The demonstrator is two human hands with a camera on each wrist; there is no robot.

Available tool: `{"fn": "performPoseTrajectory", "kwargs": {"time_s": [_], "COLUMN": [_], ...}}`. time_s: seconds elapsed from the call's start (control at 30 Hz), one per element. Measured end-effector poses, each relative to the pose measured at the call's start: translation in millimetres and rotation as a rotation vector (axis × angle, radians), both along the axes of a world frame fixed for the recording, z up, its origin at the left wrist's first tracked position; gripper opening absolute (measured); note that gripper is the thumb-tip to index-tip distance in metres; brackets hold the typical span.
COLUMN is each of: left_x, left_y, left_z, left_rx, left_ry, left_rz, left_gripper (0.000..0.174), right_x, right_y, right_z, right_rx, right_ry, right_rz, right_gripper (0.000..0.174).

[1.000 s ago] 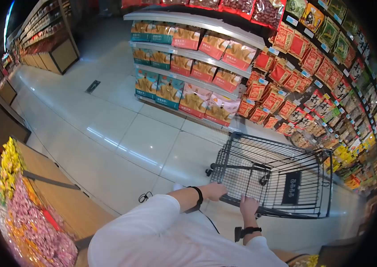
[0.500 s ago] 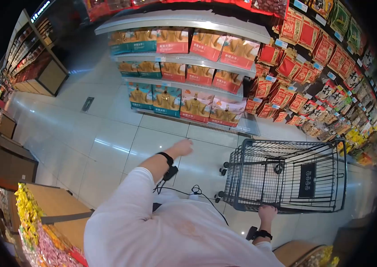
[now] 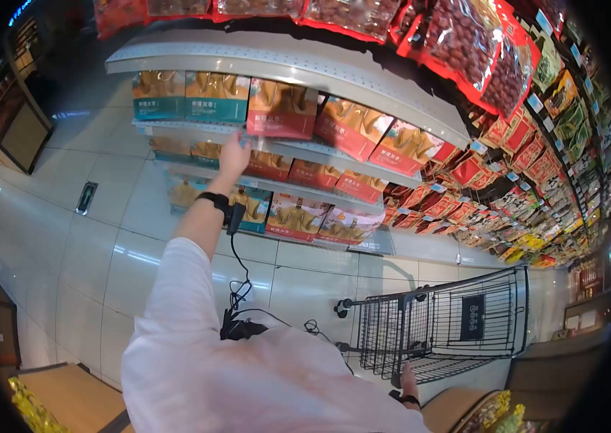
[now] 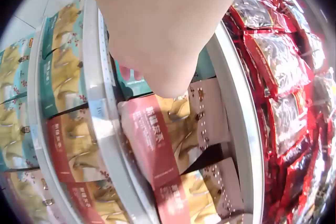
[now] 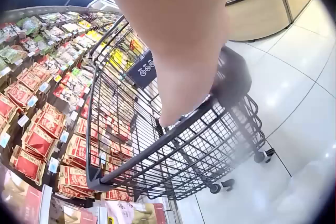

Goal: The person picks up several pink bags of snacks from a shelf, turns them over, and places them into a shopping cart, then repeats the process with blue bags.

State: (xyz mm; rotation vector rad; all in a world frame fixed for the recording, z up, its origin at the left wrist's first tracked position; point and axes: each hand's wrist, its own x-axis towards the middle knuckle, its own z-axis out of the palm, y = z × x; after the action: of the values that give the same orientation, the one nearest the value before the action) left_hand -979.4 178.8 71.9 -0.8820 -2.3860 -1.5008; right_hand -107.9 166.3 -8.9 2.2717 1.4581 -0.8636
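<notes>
My left hand (image 3: 232,155) reaches up to the shelf, its fingers at the lower left corner of a red-and-gold box of dried dates (image 3: 282,108). In the left wrist view, curled fingertips (image 4: 127,71) show beside the box, which stands slightly forward over the shelf lip; my palm hides part of the hold. Low at the right in the head view, my right hand (image 3: 408,377) is at the near end of a black wire shopping cart (image 3: 457,317). The right wrist view has this hand against the cart's top rail, its fingers mostly hidden.
More red and teal boxes (image 3: 219,97) line the tiered white shelf (image 3: 284,54). Red packets of dates (image 3: 464,43) lie above, and hanging snack packets (image 3: 515,151) fill the right wall. A cable (image 3: 240,270) dangles from the left wrist. A wooden display stand (image 3: 67,397) is at lower left.
My left hand left the cart and rose forward to the boxes. My right hand stayed at the cart's near end. The shelf now fills more of the head view.
</notes>
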Motion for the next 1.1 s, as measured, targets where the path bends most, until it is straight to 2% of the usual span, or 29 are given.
{"fn": "performPoseTrajectory", "kwargs": {"time_s": [0.03,0.13,0.17,0.2,0.27,0.3,0.33,0.37,0.43,0.47,0.5,0.57,0.67,0.7,0.77,0.8,0.83,0.9,0.93,0.97,1.03,1.1], "left_x": [-26.1,-78.6,-86.9,-96.3,-106.3,-114.0,-124.4,-132.5,-129.9,-132.3,-130.1,-118.5,-102.7,-98.7,-94.9,-94.8,-92.6,-82.3,-75.0,-66.4,-51.2,-35.5], "left_y": [10.7,40.6,48.0,56.7,71.3,81.0,91.3,103.1,110.5,115.2,118.9,119.3,118.8,117.9,117.0,115.9,114.0,104.1,98.2,94.1,77.6,57.6], "left_z": [6.4,32.4,27.3,27.8,33.2,24.9,15.9,6.5,7.3,4.4,-1.1,-0.1,14.3,20.4,18.5,13.2,7.8,-6.2,-5.1,-2.7,-1.9,-2.7], "left_rx": [0.044,0.003,-0.017,-0.075,-0.17,-0.182,-0.126,-0.069,-0.043,-0.119,-0.197,-0.122,-0.055,-0.031,-0.018,-0.005,-0.006,0.184,0.177,0.252,0.32,0.42], "left_ry": [0.035,-0.042,-0.048,-0.082,-0.12,-0.115,-0.141,-0.171,-0.139,-0.104,-0.07,-0.055,-0.104,-0.141,-0.089,-0.07,-0.056,-0.154,-0.141,-0.221,-0.297,-0.384], "left_rz": [0.005,0.027,0.006,0.013,0.015,-0.011,-0.003,0.005,-0.04,-0.03,-0.021,-0.077,-0.072,-0.056,-0.01,-0.005,-0.002,-0.062,-0.055,-0.079,-0.088,-0.123], "left_gripper": [0.035,0.038,0.038,0.041,0.041,0.041,0.039,0.037,0.034,0.032,0.031,0.029,0.027,0.027,0.029,0.027,0.027,0.025,0.025,0.021,0.018,0.013], "right_x": [-19.6,-60.9,-69.3,-62.8,-59.0,-71.5,-90.8,-75.7,-73.6,-74.7,-86.3,-129.0,-131.1,-117.5,-77.0,-79.4,-77.5,-113.2,-95.7,-128.0,-126.4,-139.7], "right_y": [-2.9,4.1,-7.8,-10.2,-7.3,-11.1,-11.5,-8.7,-6.6,-9.3,-7.8,-9.8,-8.3,-9.4,-11.7,-11.4,-10.8,-10.9,-10.1,-7.2,6.1,17.1], "right_z": [-6.2,8.3,8.9,-8.6,-12.4,-4.9,11.1,-8.8,-19.3,-22.4,-7.9,46.6,51.8,35.3,-16.9,-17.4,-16.7,34.1,5.7,50.6,47.2,55.2], "right_rx": [0.011,0.038,0.036,0.121,0.048,0.11,0.117,0.118,0.13,0.117,0.1,0.026,-0.034,-0.003,0.041,0.054,-0.007,-0.07,-0.076,-0.126,-0.318,-0.284], "right_ry": [-0.122,-0.076,-0.051,-0.135,0.001,-0.107,-0.077,-0.058,0.016,0.01,-0.001,0.026,-0.006,0.053,0.006,-0.051,-0.024,0.035,-0.05,-0.092,-0.138,-0.182], "right_rz": [0.095,-0.012,-0.063,-0.12,-0.169,-0.124,-0.162,-0.207,-0.214,-0.228,-0.243,-0.221,-0.165,-0.202,-0.17,-0.121,-0.108,-0.19,-0.133,-0.107,-0.045,-0.021], "right_gripper": [0.075,0.072,0.074,0.075,0.075,0.073,0.072,0.072,0.073,0.074,0.076,0.079,0.077,0.071,0.065,0.061,0.065,0.067,0.068,0.072,0.062,0.06]}}
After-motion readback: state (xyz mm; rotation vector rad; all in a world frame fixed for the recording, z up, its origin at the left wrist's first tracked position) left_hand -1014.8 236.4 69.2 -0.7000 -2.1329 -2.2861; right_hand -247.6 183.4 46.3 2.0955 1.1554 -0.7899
